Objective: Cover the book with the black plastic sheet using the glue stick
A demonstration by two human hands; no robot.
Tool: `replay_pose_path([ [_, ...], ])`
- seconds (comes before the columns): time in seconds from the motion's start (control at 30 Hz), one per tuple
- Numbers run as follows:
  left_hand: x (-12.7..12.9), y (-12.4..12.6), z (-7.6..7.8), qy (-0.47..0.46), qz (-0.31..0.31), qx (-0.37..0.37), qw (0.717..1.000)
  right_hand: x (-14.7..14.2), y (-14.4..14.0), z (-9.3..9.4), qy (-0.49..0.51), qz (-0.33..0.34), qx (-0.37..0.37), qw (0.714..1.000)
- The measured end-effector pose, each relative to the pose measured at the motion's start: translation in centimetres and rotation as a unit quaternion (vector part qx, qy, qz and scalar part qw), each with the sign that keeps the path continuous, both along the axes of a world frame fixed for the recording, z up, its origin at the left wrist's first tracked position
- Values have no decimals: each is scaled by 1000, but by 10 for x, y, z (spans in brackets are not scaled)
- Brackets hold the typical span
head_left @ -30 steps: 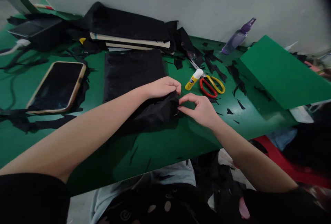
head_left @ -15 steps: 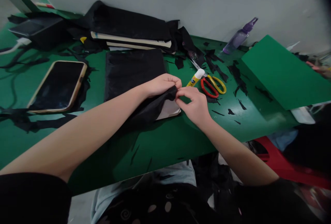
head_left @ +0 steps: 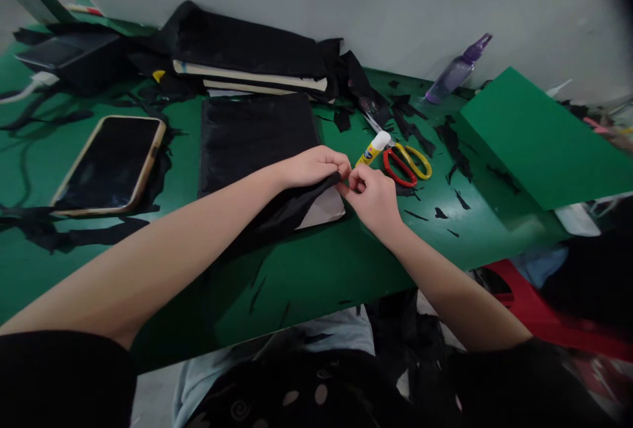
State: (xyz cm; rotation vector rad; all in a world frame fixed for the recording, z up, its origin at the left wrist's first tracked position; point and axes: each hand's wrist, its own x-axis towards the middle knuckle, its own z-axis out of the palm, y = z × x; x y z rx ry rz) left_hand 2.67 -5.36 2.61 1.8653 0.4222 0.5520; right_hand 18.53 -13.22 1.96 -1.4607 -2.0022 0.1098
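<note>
A piece of black fabric (head_left: 284, 207) lay on the green table (head_left: 316, 270) just in front of the person, its near right corner lifted off a pale grey card (head_left: 324, 207) that showed beneath it; the left hand (head_left: 311, 165) was closed on that raised corner, fingers curled over the edge of the cloth; the right hand (head_left: 372, 196) met it from the other side, thumb and fingers pinched shut on the same corner, so that the two hands touched at the fabric's tip.

Behind the held piece a larger flat black panel (head_left: 254, 134) lay on the table; just beyond the hands lay a yellow glue stick (head_left: 370, 149) with a white cap, tilted, and beside it red-and-yellow scissors (head_left: 405, 163); black scraps (head_left: 452, 144) were scattered over the table around them; a purple spray bottle (head_left: 457, 68) lay against the wall further back; a green block (head_left: 544, 138) sat at the right, well apart from the hands; a phone (head_left: 111, 164) in a tan case lay face up at the left; a stack of boards wrapped in black cloth (head_left: 247, 59) sat against the wall.
</note>
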Motion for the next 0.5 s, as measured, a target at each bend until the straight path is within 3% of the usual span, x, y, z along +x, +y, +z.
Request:
replay_pose_path([
  [0.1, 2, -1, 0, 17, -15, 47, 999, 4, 1, 0, -95, 20, 72, 993],
  [0.2, 3, -2, 0, 28, -17, 67, 997, 7, -2, 4, -165, 42, 91, 981],
  [0.33, 3, -2, 0, 23, -21, 78, 996, 12, -11, 15, -171, 61, 109, 977],
  [0.5, 3, -3, -3, 16, -15, 73, 997, 12, -21, 26, -189, 159, 181, 952],
])
